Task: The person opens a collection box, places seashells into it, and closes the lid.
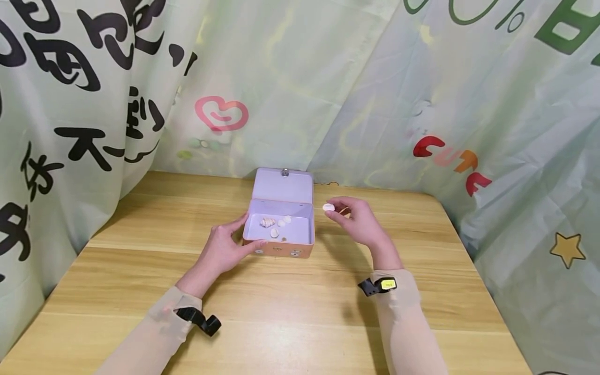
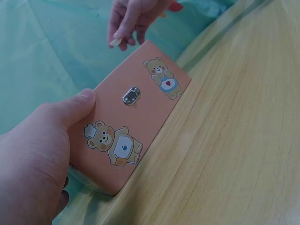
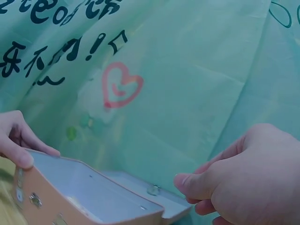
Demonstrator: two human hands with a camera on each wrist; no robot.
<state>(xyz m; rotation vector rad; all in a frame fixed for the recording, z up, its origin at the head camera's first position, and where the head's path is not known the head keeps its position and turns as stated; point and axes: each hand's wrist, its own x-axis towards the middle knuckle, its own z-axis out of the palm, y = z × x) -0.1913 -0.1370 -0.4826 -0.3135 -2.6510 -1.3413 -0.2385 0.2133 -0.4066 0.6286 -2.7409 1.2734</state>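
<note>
A hinged tin box (image 1: 278,250), orange outside with bear pictures and pale lilac inside, stands on the table with its lid (image 1: 283,186) laid back. My left hand (image 1: 224,249) grips its left end, thumb over the front wall. In the left wrist view the front shows a metal clasp (image 2: 131,96). Inside the box lie a spiral seashell (image 1: 267,222), a flat pale shell (image 1: 274,233) and other small whitish pieces. Right of the box and above the table, my right hand (image 1: 354,219) pinches a small white shell (image 1: 328,207) between thumb and fingers; the right wrist view hides it.
The wooden table (image 1: 290,317) reaches back to a printed curtain (image 1: 290,83), which also hangs along both sides. The box's opened lid lies close to the curtain. Black straps with small devices are on both wrists, over beige sleeves (image 1: 408,323).
</note>
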